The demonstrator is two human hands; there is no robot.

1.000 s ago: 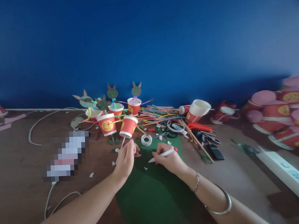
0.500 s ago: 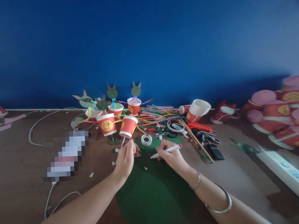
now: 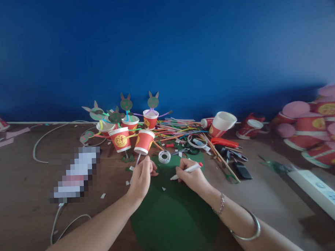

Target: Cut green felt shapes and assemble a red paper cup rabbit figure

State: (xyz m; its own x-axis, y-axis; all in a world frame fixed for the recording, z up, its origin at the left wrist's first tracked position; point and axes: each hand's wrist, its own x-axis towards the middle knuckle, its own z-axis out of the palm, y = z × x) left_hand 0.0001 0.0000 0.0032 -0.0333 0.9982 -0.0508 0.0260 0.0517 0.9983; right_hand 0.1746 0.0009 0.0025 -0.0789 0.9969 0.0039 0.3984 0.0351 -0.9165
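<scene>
My left hand is closed over the green mat, its fingers curled in. Whatever they grip is hidden. Right above it tilts a red paper cup with a white stick running down along the hand's left edge. A white marker with a red end is pinched in my right hand, its tip pointing left, low over the green mat. Just beyond the hands lies a white tape roll.
Cup figures with animal faces stand behind to the left. Coloured pipe cleaners, stacked cups and an orange-red cutter lie further back. A blurred phone is left; a power strip and pink-topped cups are right.
The marker in my right hand has shifted slightly right and toward me, its tip now lower. My left hand and the cup stay almost still.
</scene>
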